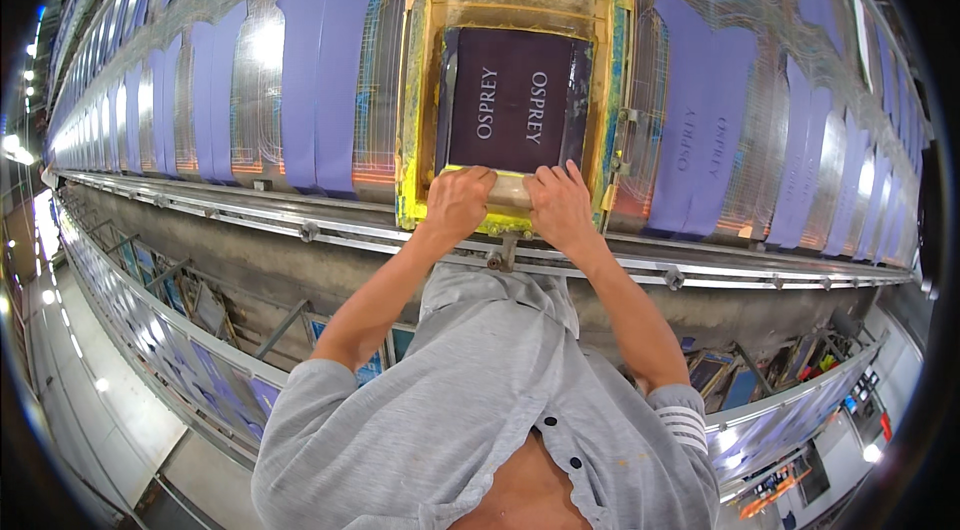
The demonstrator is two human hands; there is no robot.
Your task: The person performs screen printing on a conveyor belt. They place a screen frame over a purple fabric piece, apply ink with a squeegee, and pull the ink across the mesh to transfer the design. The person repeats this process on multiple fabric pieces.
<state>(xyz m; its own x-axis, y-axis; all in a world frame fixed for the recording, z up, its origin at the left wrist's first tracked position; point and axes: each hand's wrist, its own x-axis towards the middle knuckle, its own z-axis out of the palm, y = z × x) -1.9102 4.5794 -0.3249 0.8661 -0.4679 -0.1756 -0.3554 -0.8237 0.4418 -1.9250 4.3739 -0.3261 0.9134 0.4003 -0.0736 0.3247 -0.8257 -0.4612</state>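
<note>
My left hand (456,200) and my right hand (561,202) grip a pale squeegee bar (510,190) across the near end of a screen-printing frame (411,80), yellow-stained at its edges. My fingers curl over the bar, side by side, my right index finger lifted slightly. Above the bar, the dark mesh (513,140) carries two columns of pale lettering. A pale band crosses the frame's far end. The frame lies on a long metal printing table (262,100), between light purple cut panels (318,100); those on the right (690,70) bear printed lettering.
A metal rail (680,278) with clamps runs along the table's near edge, in front of my body. Behind me, lower racks (740,380) hold stacked screens, and another long table (215,360) with purple panels runs alongside. A pale floor (95,350) shows at the left.
</note>
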